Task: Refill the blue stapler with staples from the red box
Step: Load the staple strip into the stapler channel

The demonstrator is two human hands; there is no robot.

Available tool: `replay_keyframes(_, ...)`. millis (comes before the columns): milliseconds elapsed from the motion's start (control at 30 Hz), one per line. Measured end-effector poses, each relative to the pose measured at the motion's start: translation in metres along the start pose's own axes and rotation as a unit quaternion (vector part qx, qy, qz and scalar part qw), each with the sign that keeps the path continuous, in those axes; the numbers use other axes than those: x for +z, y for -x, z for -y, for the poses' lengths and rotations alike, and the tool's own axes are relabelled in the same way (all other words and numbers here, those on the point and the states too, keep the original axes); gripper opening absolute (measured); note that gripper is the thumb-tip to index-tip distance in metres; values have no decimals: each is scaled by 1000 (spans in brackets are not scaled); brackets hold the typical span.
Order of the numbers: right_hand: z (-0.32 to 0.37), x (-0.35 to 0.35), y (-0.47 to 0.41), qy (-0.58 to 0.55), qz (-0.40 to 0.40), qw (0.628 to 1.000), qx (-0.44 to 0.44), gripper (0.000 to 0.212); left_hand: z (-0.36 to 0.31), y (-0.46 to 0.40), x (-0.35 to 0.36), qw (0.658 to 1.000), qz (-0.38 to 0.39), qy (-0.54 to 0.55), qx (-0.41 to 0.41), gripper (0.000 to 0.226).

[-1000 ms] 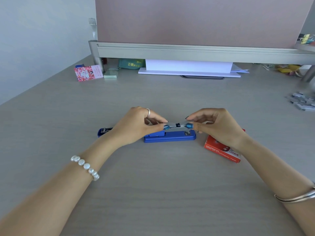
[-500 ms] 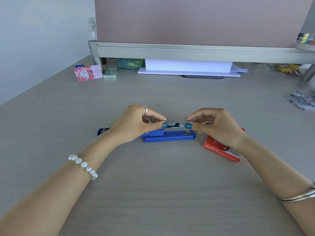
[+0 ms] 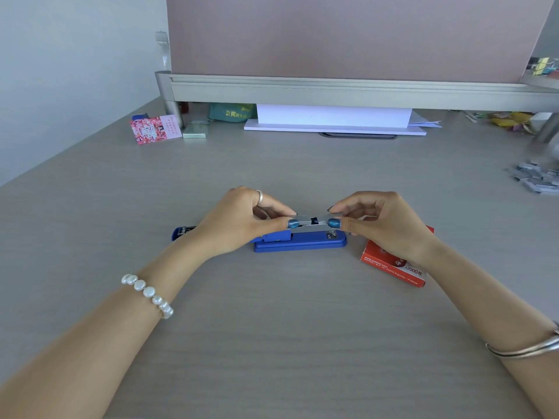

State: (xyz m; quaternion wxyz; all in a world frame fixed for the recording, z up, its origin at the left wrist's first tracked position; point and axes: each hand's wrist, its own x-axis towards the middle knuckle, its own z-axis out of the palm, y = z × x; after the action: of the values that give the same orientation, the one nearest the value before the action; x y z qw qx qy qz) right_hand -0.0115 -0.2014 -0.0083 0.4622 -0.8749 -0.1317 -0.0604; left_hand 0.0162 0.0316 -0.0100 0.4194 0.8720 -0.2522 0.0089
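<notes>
The blue stapler (image 3: 302, 241) lies opened flat at the middle of the desk. Its base points right, and its blue top cover (image 3: 181, 232) is swung out to the left, behind my left wrist. My left hand (image 3: 242, 222) pinches the left end of the stapler's silver metal rail (image 3: 311, 225) between thumb and fingers. My right hand (image 3: 384, 225) pinches the rail's right end. I cannot tell whether staples lie in the rail. The red box (image 3: 393, 267) rests on the desk under my right wrist, partly hidden by it.
Several loose staple strips (image 3: 537, 178) are piled at the desk's right edge. A white paper stack (image 3: 332, 119) sits under the grey partition rail at the back. A pink card (image 3: 155, 130) and a small box (image 3: 195, 131) stand at the back left.
Both hands stay pinched on the stapler's metal rail, with almost no movement. The view has shifted only slightly.
</notes>
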Motion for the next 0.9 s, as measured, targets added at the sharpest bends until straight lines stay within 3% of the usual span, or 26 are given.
replay_keyframes(633,2,1,1,13,-3,1000,-2,20,-3,2,2,997,23,-73,19,24)
replay_keyframes(900,4,1,2,23,-2,1000,-5,21,-7,4,0,999,15,-43,14,30)
